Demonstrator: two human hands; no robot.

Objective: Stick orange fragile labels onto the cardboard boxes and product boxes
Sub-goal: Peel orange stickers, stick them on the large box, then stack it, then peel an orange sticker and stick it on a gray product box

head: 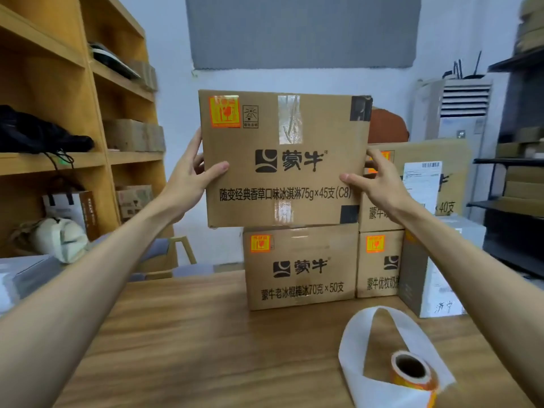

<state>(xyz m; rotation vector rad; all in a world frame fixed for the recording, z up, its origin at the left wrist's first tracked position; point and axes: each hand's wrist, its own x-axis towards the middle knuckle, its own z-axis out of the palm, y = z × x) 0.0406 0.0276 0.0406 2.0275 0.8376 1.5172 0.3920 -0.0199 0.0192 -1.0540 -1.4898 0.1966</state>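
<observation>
A brown cardboard box (318,136) with black print is held up above a lower box (300,269). An orange fragile label (224,111) sits on its upper left corner. My left hand (191,178) grips its left edge, thumb on the front. My right hand (374,181) grips its right edge the same way. The lower box carries an orange label (260,243), as does the box beside it (379,278) with its label (375,243). A roll of orange labels (412,369) with a loop of white backing strip (353,334) lies on the wooden table (206,334).
Wooden shelves (97,113) with bags and small boxes stand at the left. More cartons (424,178) are stacked at the back right, with a grey-and-white box (426,284) near them. A dark rack (515,172) and an air conditioner (462,113) stand at the far right.
</observation>
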